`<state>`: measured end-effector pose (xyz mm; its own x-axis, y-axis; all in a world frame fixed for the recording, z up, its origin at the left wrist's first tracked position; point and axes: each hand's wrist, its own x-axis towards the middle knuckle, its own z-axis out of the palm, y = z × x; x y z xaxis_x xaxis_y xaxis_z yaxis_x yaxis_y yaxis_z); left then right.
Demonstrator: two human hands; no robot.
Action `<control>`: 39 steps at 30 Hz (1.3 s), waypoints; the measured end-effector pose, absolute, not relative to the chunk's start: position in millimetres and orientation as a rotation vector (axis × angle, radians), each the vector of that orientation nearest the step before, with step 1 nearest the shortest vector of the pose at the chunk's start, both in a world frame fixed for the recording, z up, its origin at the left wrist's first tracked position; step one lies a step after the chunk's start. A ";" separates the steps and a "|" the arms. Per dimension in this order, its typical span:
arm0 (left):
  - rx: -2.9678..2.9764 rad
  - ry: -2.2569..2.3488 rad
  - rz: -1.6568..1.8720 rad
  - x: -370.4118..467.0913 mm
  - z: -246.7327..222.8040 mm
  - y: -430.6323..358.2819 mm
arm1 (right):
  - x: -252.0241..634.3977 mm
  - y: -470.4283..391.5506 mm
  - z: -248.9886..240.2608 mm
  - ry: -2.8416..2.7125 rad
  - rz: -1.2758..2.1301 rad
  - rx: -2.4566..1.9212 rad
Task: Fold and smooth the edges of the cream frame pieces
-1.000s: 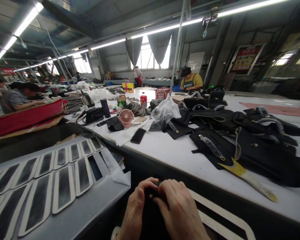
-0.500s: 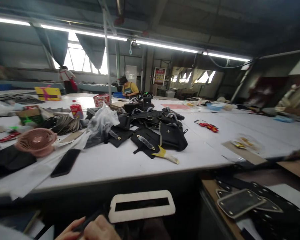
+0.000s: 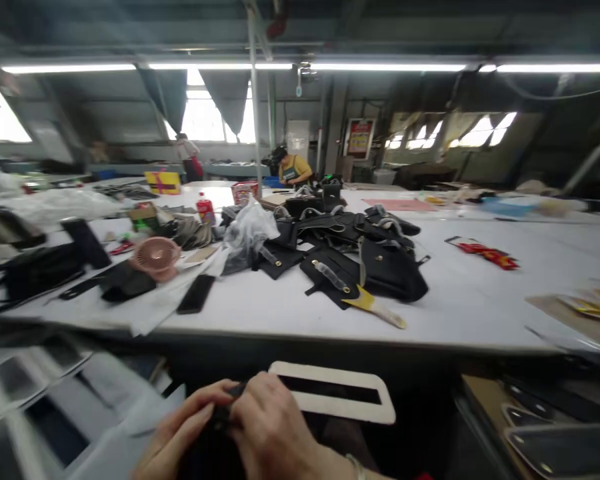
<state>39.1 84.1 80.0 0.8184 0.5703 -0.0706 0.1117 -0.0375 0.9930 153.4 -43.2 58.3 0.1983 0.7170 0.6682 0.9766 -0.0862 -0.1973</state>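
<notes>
The fingers (image 3: 215, 395) of the left hand (image 3: 177, 437) are curled and closed on a small dark piece (image 3: 223, 415); those of the right hand (image 3: 275, 427) bend over it from the other side, also gripping. The piece sits between the two hands, below the desk's near edge, and the knuckles hide most of it, so its shape cannot be told. At three o'clock, a pale slotted frame (image 3: 386, 400) lies just beside the right hand, which covers its near corner.

Toward nine o'clock, blurred framed panels (image 3: 15, 377) lie on a light sheet. Farther out at three o'clock are studded dark pieces (image 3: 570, 447).

Beyond the hands, the edge of the white desk (image 3: 260, 327) runs across the view. On it, a phone (image 3: 196, 295) lies near eleven o'clock, with a pink fan (image 3: 156, 257) farther off. A clear plastic bag (image 3: 250, 230) stands near twelve, crowding against black bags (image 3: 390, 267) that spread to one o'clock; a yellow-ended strip (image 3: 375, 308) touches them. Red packets (image 3: 490, 253) lie apart at two. A person in yellow (image 3: 295, 168) bends behind the heap.

Compared with half a second ago, the view has swung left: both hands show more fully, the framed panels have come into view, and the phone and fan appear farther right.
</notes>
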 end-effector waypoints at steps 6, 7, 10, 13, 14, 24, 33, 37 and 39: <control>1.391 0.358 0.235 49.7 100.1 83.8 | 154.2 -59.5 90.2 -1.491 -0.276 -1.784; 1.399 0.365 0.216 50.8 102.3 83.9 | 155.7 -60.7 89.0 -1.515 -0.290 -1.741; 1.483 0.366 0.148 51.2 108.1 85.6 | 159.2 -62.8 80.9 -1.591 -0.388 -1.585; 1.559 0.321 0.109 49.7 113.5 88.1 | 160.6 -64.3 74.1 -1.629 -0.514 -1.479; 1.580 0.308 0.109 49.5 114.8 88.9 | 160.8 -64.7 73.0 -1.632 -0.553 -1.461; 1.785 0.113 0.014 65.0 110.2 107.8 | 162.3 -78.7 82.3 -1.907 -0.780 -1.474; 1.857 0.043 0.076 62.6 109.3 105.0 | 161.7 -79.2 90.2 -1.992 -0.923 -1.403; 1.834 0.036 0.136 61.4 104.8 100.8 | 164.9 -78.8 93.9 -2.021 -0.952 -1.347; 1.839 0.032 0.162 61.3 103.7 100.0 | 167.9 -79.0 94.6 -2.056 -0.906 -1.323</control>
<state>61.3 100.0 103.7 0.9899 0.1060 0.0943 -0.0624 -0.2714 0.9604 167.9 -79.0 94.6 -0.3818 0.5674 0.7296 0.9213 0.2965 0.2516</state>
